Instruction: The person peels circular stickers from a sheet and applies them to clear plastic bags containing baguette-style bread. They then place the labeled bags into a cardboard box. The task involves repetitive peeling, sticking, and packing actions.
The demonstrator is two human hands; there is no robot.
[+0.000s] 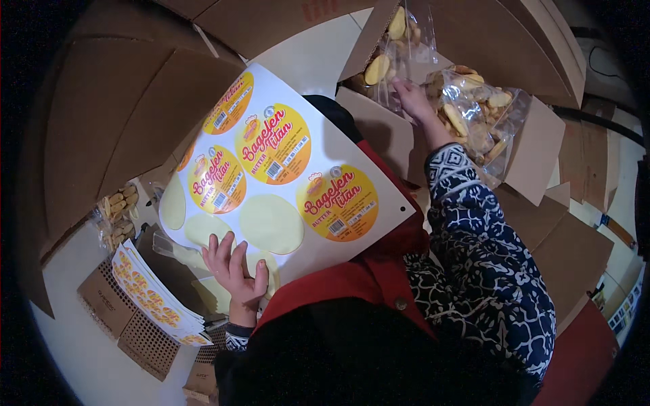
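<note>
Head view: sticker sheet (281,183) beneath left hand (237,272).

1. Sticker sheet (286,189): white, printed face up, set at a slant.
2. Stickers (338,203): round, yellow and orange, along the sheet's far and right areas. Pale, unprinted ovals (271,224) occupy the near left.
3. Bags (474,111): clear plastic, filled with golden bread slices, located in the open cardboard box (538,150).

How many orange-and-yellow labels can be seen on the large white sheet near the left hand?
5: top label, centre label, centre-left label, right label, and a partly visible far-left label. More may be hidden where the sheet bends away.
</note>
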